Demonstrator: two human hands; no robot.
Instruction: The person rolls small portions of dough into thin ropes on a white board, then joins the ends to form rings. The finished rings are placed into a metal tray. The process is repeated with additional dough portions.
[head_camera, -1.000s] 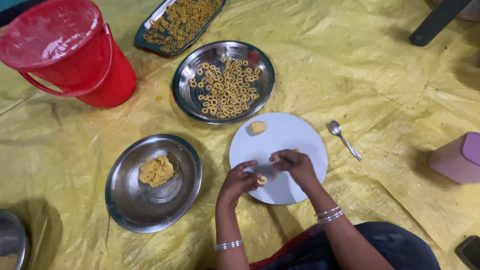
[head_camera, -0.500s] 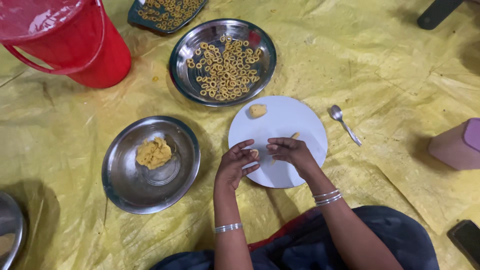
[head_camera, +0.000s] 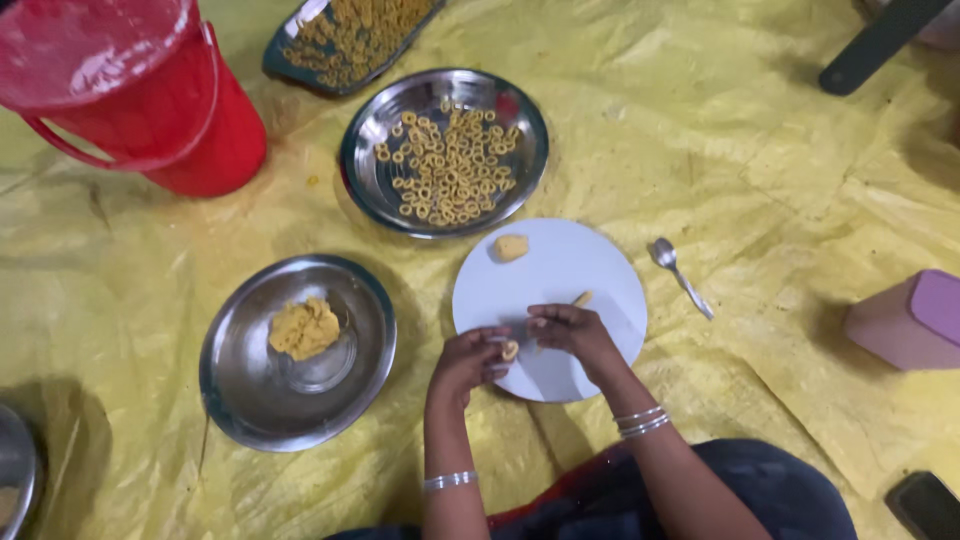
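Observation:
Both hands meet over the near part of a white round plate (head_camera: 570, 262). My left hand (head_camera: 468, 362) pinches a small ring of yellow dough (head_camera: 510, 350) at its fingertips. My right hand (head_camera: 570, 332) lies flat on the plate, fingers touching the same piece, with a thin dough strip (head_camera: 581, 298) poking out just beyond it. A small dough lump (head_camera: 511, 247) rests at the plate's far edge. Beyond it a steel plate (head_camera: 372, 180) holds several dough rings (head_camera: 450, 170). To the left, a steel bowl-plate (head_camera: 240, 390) carries a mound of dough (head_camera: 305, 328).
A red bucket (head_camera: 140, 95) stands at the far left, and a dark tray of rings (head_camera: 345, 40) lies at the top. A steel spoon (head_camera: 680, 275) lies right of the white plate, a pink box (head_camera: 905, 320) further right. Yellow sheeting (head_camera: 750, 170) covers the floor.
The view has shifted slightly. My hands stay together over the plate; the left fingers now hold a curled ring of dough, and the strip shows beyond the right hand.

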